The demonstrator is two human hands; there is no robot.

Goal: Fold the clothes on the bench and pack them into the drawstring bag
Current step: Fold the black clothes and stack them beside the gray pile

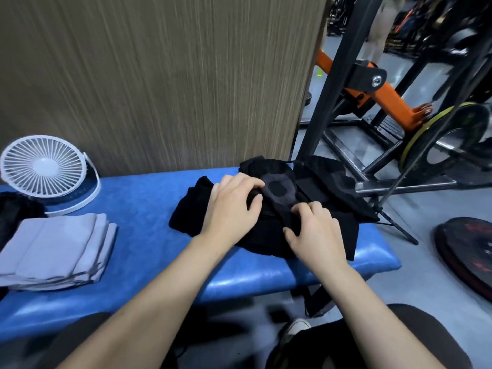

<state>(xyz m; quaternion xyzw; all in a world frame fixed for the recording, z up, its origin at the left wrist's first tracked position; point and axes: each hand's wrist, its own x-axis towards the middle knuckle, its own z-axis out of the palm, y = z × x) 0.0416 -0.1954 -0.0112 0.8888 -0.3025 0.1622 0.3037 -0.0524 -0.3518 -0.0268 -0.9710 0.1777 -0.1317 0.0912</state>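
Note:
A pile of black clothes (186, 214) lies on the right half of the blue bench (143, 209). On top rests a dark grey piece with a black round patch (278, 189). My left hand (234, 206) grips the black fabric just left of that patch, fingers curled. My right hand (314, 230) pinches the grey piece's near end against the pile. More black fabric (332, 182), perhaps the drawstring bag, bunches at the bench's far right end. A folded grey garment (56, 249) sits stacked on the left.
A white desk fan (45, 169) stands at the bench's back left, with another black cloth (13, 211) beside it. A wood-grain wall (159, 75) rises behind. Black and orange gym frames (372, 89) and weight plates (463, 249) crowd the floor to the right.

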